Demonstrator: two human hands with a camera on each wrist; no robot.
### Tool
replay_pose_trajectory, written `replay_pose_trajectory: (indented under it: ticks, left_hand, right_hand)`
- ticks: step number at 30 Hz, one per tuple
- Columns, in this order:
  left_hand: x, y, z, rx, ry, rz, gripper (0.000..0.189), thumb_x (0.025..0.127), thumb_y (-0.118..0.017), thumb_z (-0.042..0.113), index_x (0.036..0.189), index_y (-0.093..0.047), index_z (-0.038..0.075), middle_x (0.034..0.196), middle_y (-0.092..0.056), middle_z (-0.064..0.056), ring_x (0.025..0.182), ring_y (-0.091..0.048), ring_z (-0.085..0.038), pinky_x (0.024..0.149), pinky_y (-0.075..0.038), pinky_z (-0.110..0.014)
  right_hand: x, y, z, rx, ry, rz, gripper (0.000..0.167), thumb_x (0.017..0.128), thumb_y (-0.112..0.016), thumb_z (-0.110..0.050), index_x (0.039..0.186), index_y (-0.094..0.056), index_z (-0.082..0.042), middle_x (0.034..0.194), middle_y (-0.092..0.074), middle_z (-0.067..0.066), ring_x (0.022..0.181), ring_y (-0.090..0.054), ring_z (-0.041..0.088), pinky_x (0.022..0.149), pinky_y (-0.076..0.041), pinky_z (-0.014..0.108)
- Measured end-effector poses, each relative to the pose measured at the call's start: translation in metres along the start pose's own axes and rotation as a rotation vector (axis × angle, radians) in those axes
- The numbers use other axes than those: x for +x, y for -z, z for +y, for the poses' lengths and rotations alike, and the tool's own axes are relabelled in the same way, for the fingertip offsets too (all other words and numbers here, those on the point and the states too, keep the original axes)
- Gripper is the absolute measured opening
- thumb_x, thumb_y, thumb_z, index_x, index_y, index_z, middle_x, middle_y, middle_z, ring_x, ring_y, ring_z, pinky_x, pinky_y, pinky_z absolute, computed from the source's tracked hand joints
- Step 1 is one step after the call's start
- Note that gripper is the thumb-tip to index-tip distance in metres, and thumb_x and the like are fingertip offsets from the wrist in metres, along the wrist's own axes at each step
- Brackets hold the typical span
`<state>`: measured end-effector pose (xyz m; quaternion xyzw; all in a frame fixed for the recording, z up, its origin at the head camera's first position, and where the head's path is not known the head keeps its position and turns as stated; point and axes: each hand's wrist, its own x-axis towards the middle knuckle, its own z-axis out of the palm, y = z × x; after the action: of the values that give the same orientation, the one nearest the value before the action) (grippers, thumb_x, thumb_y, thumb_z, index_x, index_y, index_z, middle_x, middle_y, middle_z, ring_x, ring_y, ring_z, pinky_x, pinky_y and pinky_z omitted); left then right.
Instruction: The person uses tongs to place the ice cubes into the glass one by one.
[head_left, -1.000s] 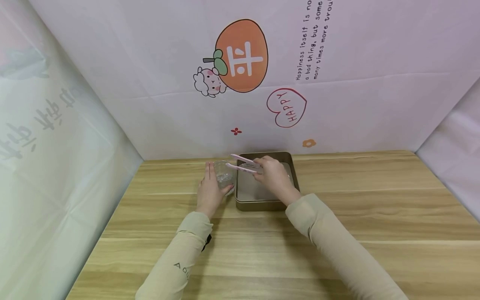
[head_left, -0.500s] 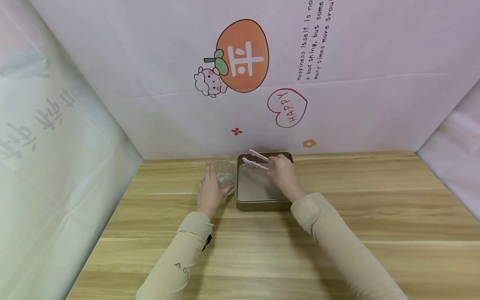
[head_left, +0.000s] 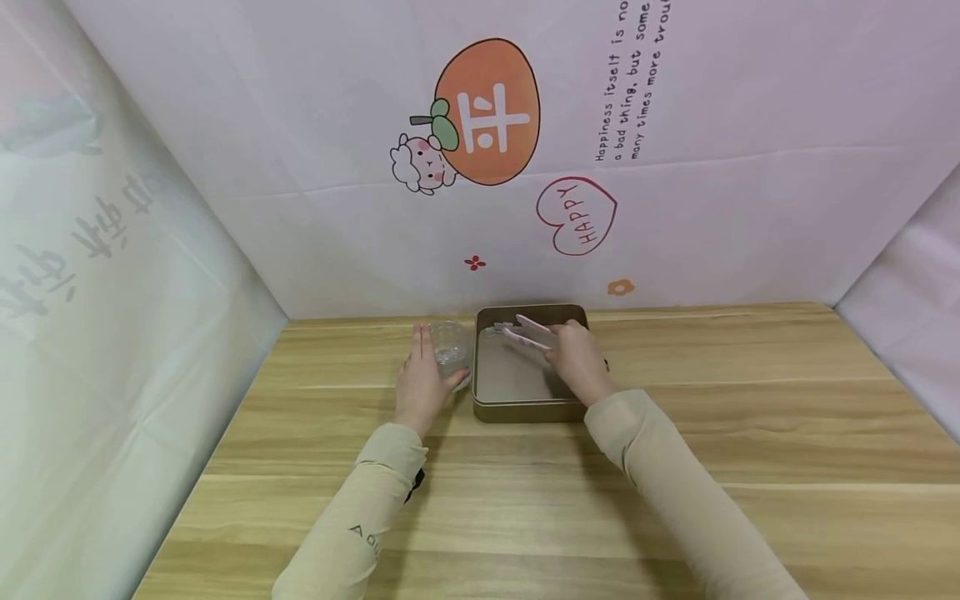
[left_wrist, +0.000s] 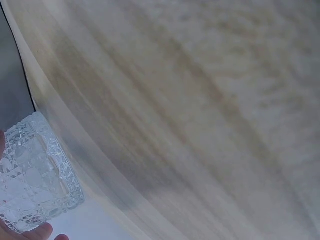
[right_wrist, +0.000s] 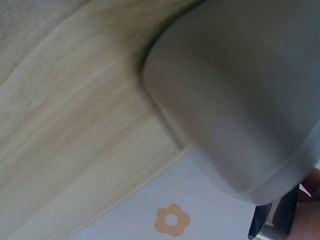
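Observation:
My left hand (head_left: 422, 387) holds a clear cut-glass cup (head_left: 451, 333) on the table, with the thumb on its near side and the fingers along its left. Clear pieces show in the cup. In the left wrist view the patterned glass (left_wrist: 37, 175) and some fingertips show at the lower left. My right hand (head_left: 579, 362) grips pink tongs (head_left: 527, 341) over a bronze-coloured metal tin (head_left: 528, 412). The tongs' tips are apart, close to small clear pieces (head_left: 498, 330) at the tin's back left. Whether they touch is too small to tell.
The tin stands directly right of the cup, near the table's (head_left: 510, 500) back edge. A white printed cloth (head_left: 337, 233) rises behind the table, and more cloth hangs at both sides.
My right hand has moved the tongs from above the cup's rim rightward and down into the tin. My left hand stays on the cup.

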<state>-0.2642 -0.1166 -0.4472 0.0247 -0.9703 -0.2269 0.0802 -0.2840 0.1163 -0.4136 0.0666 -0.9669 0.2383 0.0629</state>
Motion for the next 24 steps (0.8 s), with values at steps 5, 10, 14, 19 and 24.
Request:
replay_pose_trajectory:
  ticks: [5,10,14,19,24]
  left_hand:
    - [0.001,-0.001,0.000,0.008,0.000,-0.003,0.107,0.079,-0.074,0.047,0.153,-0.012,0.003,0.162,-0.011,-0.012,0.125,-0.051,-0.042,0.108,-0.042,-0.051]
    - [0.001,-0.001,0.000,0.005,0.006,-0.009,0.107,0.079,-0.074,0.047,0.153,-0.010,0.003,0.162,-0.011,-0.012,0.126,-0.050,-0.042,0.109,-0.041,-0.051]
    - [0.001,-0.002,-0.002,0.021,0.000,-0.003,0.107,0.079,-0.073,0.048,0.153,-0.012,0.002,0.162,-0.012,-0.012,0.124,-0.052,-0.041,0.106,-0.043,-0.050]
    - [0.001,-0.002,-0.002,0.028,-0.005,0.001,0.107,0.078,-0.073,0.049,0.153,-0.011,0.003,0.162,-0.013,-0.012,0.123,-0.053,-0.042,0.105,-0.045,-0.051]
    - [0.000,0.000,-0.001,0.028,-0.019,0.018,0.106,0.079,-0.073,0.047,0.152,-0.013,0.001,0.161,-0.014,-0.013,0.121,-0.054,-0.042,0.104,-0.045,-0.051]
  right_hand:
    - [0.001,-0.002,0.005,0.015,-0.023,-0.016,0.039,0.082,-0.072,-0.007,0.119,-0.064,0.005,0.105,-0.062,0.024,0.096,-0.063,0.036,0.083,-0.055,0.045]
    - [0.002,-0.005,0.007,-0.004,-0.031,-0.038,0.034,0.083,-0.071,-0.007,0.114,-0.065,0.005,0.106,-0.063,0.024,0.098,-0.062,0.037,0.084,-0.054,0.047]
    - [0.003,-0.008,0.007,-0.026,-0.030,-0.050,0.032,0.083,-0.070,-0.008,0.112,-0.066,0.005,0.107,-0.064,0.024,0.099,-0.062,0.037,0.085,-0.054,0.047]
    - [0.005,-0.010,0.006,-0.042,-0.025,-0.055,0.030,0.083,-0.071,-0.009,0.110,-0.067,0.005,0.106,-0.065,0.023,0.098,-0.063,0.036,0.084,-0.054,0.046]
    - [0.006,-0.010,0.004,-0.055,-0.009,-0.052,0.032,0.083,-0.071,-0.010,0.111,-0.068,0.005,0.108,-0.067,0.023,0.101,-0.064,0.036,0.087,-0.054,0.046]
